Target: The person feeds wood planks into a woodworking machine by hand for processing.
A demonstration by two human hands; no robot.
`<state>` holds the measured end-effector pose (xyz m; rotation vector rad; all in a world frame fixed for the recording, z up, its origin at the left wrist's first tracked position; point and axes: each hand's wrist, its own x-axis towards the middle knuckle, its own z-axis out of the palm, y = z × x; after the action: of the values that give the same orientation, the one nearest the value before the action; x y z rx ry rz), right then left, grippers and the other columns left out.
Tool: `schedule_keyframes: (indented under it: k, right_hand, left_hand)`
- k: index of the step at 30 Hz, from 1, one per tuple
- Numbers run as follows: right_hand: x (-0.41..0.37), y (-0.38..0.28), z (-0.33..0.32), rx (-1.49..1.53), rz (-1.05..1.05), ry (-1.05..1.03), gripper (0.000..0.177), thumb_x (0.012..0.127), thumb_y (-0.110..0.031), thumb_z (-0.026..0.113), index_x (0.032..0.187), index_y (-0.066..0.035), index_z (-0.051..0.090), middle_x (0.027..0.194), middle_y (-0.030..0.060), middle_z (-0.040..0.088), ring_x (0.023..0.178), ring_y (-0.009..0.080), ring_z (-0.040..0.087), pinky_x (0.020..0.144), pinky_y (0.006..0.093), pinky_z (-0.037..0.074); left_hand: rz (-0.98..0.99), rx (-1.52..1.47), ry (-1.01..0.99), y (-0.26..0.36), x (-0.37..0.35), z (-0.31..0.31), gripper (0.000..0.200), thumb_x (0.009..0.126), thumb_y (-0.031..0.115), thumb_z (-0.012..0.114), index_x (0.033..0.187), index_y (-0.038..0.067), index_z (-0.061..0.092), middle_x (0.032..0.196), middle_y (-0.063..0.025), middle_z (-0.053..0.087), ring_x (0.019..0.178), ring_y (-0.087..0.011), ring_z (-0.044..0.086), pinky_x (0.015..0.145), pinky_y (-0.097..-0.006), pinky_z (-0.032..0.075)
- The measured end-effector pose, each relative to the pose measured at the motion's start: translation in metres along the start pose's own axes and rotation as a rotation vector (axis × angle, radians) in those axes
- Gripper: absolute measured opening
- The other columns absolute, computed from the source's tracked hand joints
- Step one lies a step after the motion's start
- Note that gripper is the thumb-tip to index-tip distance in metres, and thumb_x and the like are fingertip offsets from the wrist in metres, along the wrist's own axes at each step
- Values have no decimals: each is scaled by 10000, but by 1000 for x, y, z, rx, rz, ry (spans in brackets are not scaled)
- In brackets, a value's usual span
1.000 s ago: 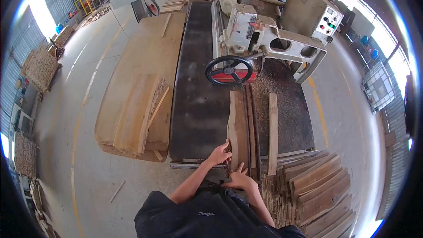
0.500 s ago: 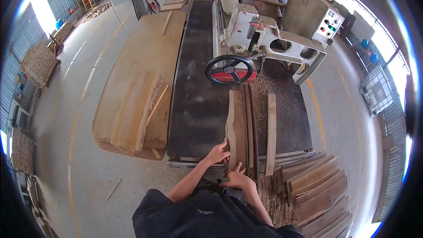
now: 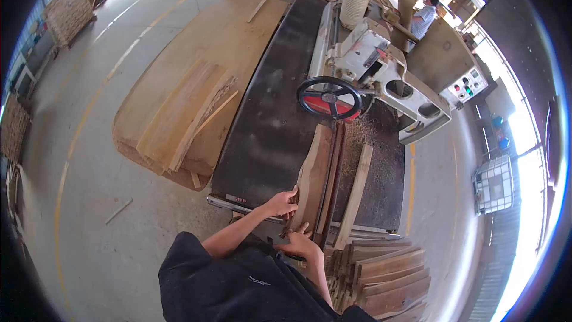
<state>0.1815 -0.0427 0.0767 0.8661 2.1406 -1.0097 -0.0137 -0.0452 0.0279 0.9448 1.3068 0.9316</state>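
Note:
A long wooden board [image 3: 313,173] with a wavy left edge lies lengthwise on the dark machine table [image 3: 262,137]. Its far end is just short of the black handwheel [image 3: 329,98]. My left hand [image 3: 282,204] grips the board's left edge near the close end, thumb uppermost. At the near end, my right hand [image 3: 302,243] holds the board with fingers on top; its underside is hidden. Right of the board, dark rails [image 3: 332,185] run alongside it. A narrow pale strip of wood [image 3: 354,197] rests farther right on the table.
The sawing machine [image 3: 369,59] stands ahead, with a ribbed hose and a control box [image 3: 468,86]. Stacked planks [image 3: 158,122] lie on a wooden platform [image 3: 196,42] at left. Cut boards [image 3: 387,280] are piled low right. Another person [image 3: 424,18] is beyond the machine.
My view has turned and tilted, so the table looks slanted. Both hands keep their hold on the board, which stays in about the same place by the rails.

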Motion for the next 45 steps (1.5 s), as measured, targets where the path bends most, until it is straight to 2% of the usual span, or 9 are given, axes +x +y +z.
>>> schedule_keyframes:
  k: [4,14,16,22,29,32,37,41,45]
  right_hand:
    - [-2,1,4,72,3,38,1006,790,-742,687,1359,81,587,1416,387,522,1427,731,48,1185,736,133]
    - [-14,-17,-16,51,-31,-21,989,793,-745,686,1361,59,597,1430,393,505,1439,715,54,1186,723,173]
    - [-5,-5,-2,23,-39,60,1016,782,-760,686,1332,91,603,1400,441,491,1425,727,68,1186,722,172]
    - [-9,-7,-6,50,-62,35,1007,784,-758,690,1311,97,614,1360,563,391,1385,757,124,1192,671,238]
    - [-25,-25,-20,51,-28,48,1007,805,-748,680,1315,117,596,1338,550,428,1377,763,125,1185,659,264]
    - [-14,-16,-14,-11,-14,-5,1012,813,-732,683,1326,133,578,1338,515,471,1381,760,134,1179,688,243]
    - [-8,-9,-5,-22,-54,60,1023,821,-719,685,1337,154,553,1344,455,526,1381,761,135,1167,747,178]
    - [-11,-14,-12,-27,-49,11,1019,821,-721,684,1351,140,551,1352,462,514,1391,755,117,1175,736,183]
    - [-20,-24,-21,14,-36,-11,1005,818,-726,684,1346,121,568,1394,458,482,1408,742,94,1178,724,195]
  left_hand:
    - [-5,13,-7,4,-3,0,884,942,109,621,1644,6,93,763,-113,715,574,-182,676,565,-331,556]
    - [-26,57,-26,5,-2,-1,899,956,127,619,1651,18,60,808,-122,742,585,-173,668,548,-319,525]
    - [-27,69,-26,7,-3,-2,899,955,128,621,1651,15,62,809,-122,743,586,-172,668,547,-315,523]
    - [-28,92,-18,13,-6,-3,885,952,126,622,1649,8,89,813,-123,746,591,-169,670,552,-310,522]
    - [-51,62,-22,13,-7,-2,874,951,116,620,1648,4,103,814,-124,739,596,-168,673,579,-312,538]
    - [-31,62,-20,14,-8,-2,868,956,111,615,1648,5,102,812,-122,735,596,-171,673,578,-320,542]
    - [-25,49,-19,3,-1,-1,867,959,110,616,1648,6,101,805,-121,730,594,-171,670,579,-325,546]
    - [6,42,-12,-9,5,0,900,927,131,615,1646,8,89,775,-120,734,563,-185,692,527,-315,541]
    - [-34,59,-26,4,-2,-2,889,950,107,613,1649,6,73,801,-120,728,586,-171,664,579,-325,545]
